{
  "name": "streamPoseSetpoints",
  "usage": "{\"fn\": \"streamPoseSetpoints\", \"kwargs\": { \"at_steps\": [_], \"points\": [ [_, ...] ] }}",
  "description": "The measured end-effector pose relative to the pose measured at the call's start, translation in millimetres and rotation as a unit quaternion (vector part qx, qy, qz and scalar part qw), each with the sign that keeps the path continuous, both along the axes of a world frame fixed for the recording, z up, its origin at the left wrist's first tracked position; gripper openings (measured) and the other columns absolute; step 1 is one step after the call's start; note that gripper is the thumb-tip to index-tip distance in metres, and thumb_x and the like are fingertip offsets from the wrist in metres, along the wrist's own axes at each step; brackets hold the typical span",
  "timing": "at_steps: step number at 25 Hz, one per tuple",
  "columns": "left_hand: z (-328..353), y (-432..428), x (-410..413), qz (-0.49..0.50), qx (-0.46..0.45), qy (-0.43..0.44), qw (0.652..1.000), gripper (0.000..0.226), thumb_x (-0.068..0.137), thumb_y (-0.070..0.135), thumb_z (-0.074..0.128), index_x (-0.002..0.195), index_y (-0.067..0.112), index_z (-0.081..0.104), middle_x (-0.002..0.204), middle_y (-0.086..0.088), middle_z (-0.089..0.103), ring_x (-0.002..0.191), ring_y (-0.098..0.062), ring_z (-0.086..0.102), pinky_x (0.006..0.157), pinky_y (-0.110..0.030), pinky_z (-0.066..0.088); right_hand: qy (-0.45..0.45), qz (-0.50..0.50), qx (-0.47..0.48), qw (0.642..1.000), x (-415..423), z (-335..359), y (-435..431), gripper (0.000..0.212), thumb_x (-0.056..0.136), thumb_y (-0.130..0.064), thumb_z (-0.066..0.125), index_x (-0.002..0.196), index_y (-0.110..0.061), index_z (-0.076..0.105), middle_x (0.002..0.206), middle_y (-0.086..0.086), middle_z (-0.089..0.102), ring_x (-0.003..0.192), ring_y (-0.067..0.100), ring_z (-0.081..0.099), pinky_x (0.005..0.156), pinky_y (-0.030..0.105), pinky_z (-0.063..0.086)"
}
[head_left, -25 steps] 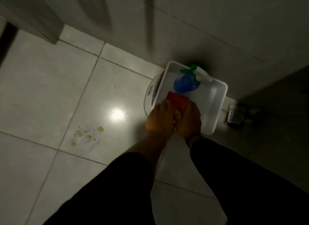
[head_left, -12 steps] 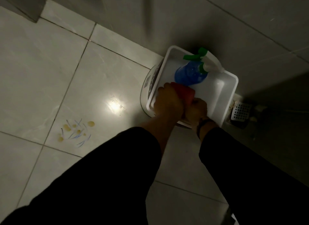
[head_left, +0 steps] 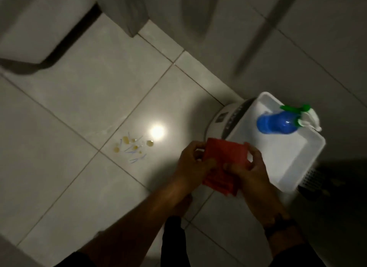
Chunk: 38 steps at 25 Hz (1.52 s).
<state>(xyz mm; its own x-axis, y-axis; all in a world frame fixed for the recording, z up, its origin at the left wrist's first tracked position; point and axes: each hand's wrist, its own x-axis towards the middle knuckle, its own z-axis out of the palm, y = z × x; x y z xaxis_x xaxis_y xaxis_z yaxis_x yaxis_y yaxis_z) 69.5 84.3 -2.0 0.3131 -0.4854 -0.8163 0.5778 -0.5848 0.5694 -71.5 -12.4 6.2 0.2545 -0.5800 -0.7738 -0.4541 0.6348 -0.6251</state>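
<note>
The tiled floor [head_left: 79, 107] is glossy and dimly lit, with one hard glare spot. I think slipping is the main risk, because the person stands close to the wall and any spray that lands on the tiles will be hard to see. The base of a toilet [head_left: 29, 28] stands at the far left edge of the floor.

A white tray [head_left: 278, 159] sits on a round white appliance [head_left: 220, 117] and overhangs it toward the floor drain [head_left: 313, 177]. A knock from an elbow or a pull on the rim could tip the tray off. A blue spray bottle [head_left: 278, 124] lies on its side in the tray's far corner, with its green and white head over the rim. It could roll out or drip.

The red cloth [head_left: 224, 159] is in the air in front of the tray's near-left edge, folded and not touching the floor. The left hand [head_left: 190, 165] pinches its left side, and the right hand [head_left: 252, 169] grips its right side with the thumb on top. The picture is blurred, so the hold may be loose and a fold could fall open.

The yellow spots and blue streaks [head_left: 133, 147] lie near a tile corner. Wiping them dry may only smear them.
</note>
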Motion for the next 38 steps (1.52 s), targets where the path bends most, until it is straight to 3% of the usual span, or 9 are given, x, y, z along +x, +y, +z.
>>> {"fn": "streamPoseSetpoints", "kwargs": {
  "at_steps": [3,7,11,15,19,22,24,30,38],
  "points": [
    [-5,67,25,0.084,0.063,0.04,0.994,0.041,0.09,0.001,0.071,0.126,0.016,0.059,0.115,-0.011,0.069,0.088,-0.02,0.069,0.063,-0.024,0.059,0.006,0.23,-0.088,0.969,40,-5,55,0.099,0.093,-0.014,0.075,0.163,-0.051,0.016,0.157,-0.017,0.04,0.138,0.013,0.054,0.099,0.031,0.064],
    [-30,132,46,0.136,0.135,0.091,0.977,0.028,0.096,0.008,0.068,0.123,0.002,0.064,0.117,-0.018,0.067,0.098,-0.028,0.077,0.083,-0.039,0.065,0.026,0.557,-0.088,0.825,88,-40,121,0.088,0.091,-0.016,0.075,0.164,-0.034,0.029,0.172,-0.011,0.026,0.166,0.022,0.016,0.136,0.049,0.022],
    [-69,183,74,0.194,0.143,0.175,0.955,0.033,0.097,0.016,0.066,0.122,-0.005,0.07,0.122,-0.026,0.071,0.106,-0.037,0.074,0.093,-0.046,0.064,0.058,0.59,-0.075,0.802,123,-81,181,0.109,0.083,-0.016,0.085,0.168,-0.037,0.021,0.165,-0.013,0.045,0.147,0.009,0.05,0.125,0.037,0.045],
    [-117,231,105,0.222,0.076,0.2,0.951,0.024,0.1,0.032,0.055,0.107,0.014,0.069,0.106,-0.012,0.073,0.089,-0.026,0.07,0.082,-0.036,0.055,0.069,0.554,-0.076,0.826,142,-144,209,0.058,0.103,-0.003,0.062,0.157,-0.022,0.05,0.12,0.003,0.072,0.097,0.026,0.073,0.083,0.048,0.06],
    [-216,291,123,0.009,0.175,-0.08,0.981,0.054,0.105,0.046,0.05,0.147,0.012,0.058,0.149,-0.017,0.062,0.137,-0.037,0.06,0.106,-0.041,0.047,0.09,0.522,-0.148,0.835,179,-214,209,0.06,0.103,0.009,0.057,0.16,-0.001,0.043,0.155,0.017,0.058,0.134,0.033,0.064,0.122,0.04,0.047],
    [-292,341,124,-0.11,0.295,-0.327,0.891,0.07,0.103,0.049,0.045,0.164,0.016,0.036,0.17,-0.014,0.039,0.158,-0.036,0.037,0.126,-0.049,0.031,0.102,0.494,-0.249,0.827,228,-258,195,0.061,0.107,-0.009,0.055,0.165,-0.011,0.037,0.158,0.009,0.058,0.127,0.036,0.07,0.111,0.043,0.057],
    [-335,361,126,-0.129,0.31,-0.42,0.843,0.073,0.103,0.046,0.04,0.168,0.015,0.027,0.179,-0.013,0.023,0.167,-0.035,0.019,0.132,-0.055,0.016,0.11,0.525,-0.372,0.758,265,-290,178,0.06,0.105,-0.023,0.049,0.163,-0.008,0.04,0.166,0.014,0.049,0.146,0.039,0.056,0.125,0.051,0.044],
    [-439,396,121,-0.155,0.304,-0.552,0.761,0.075,0.105,0.047,0.035,0.171,0.015,0.019,0.182,-0.012,0.01,0.169,-0.034,0.011,0.132,-0.065,0.008,0.123,0.649,-0.511,0.549,317,-394,197,0.079,0.095,-0.032,0.044,0.166,-0.002,0.028,0.176,0.021,0.026,0.164,0.045,0.02,0.132,0.055,0.023],
    [-458,402,120,-0.137,0.295,-0.614,0.72,0.079,0.102,0.046,0.04,0.17,0.012,0.021,0.181,-0.014,0.014,0.168,-0.034,0.015,0.132,-0.065,0.005,0.089,0.588,-0.613,0.52,329,-448,262,0.077,0.108,-0.045,0.04,0.169,-0.003,0.019,0.179,0.02,0.016,0.167,0.04,0.012,0.134,0.063,0.011]
  ]
}}
